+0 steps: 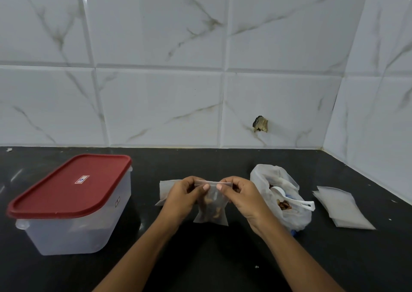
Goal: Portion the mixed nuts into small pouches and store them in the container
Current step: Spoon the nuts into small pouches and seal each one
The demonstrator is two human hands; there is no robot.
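I hold a small clear pouch (213,209) with nuts in it above the black counter. My left hand (181,199) pinches the left end of its top strip and my right hand (244,199) pinches the right end. To the right lies an open white plastic bag of mixed nuts (287,213) with a white scoop (292,199) resting in it. At the left stands the translucent container (73,231), its red lid (71,186) on top.
A stack of empty pouches (344,207) lies at the right on the black counter (211,258). Another pouch (163,190) lies behind my left hand. Tiled walls close off the back and the right side.
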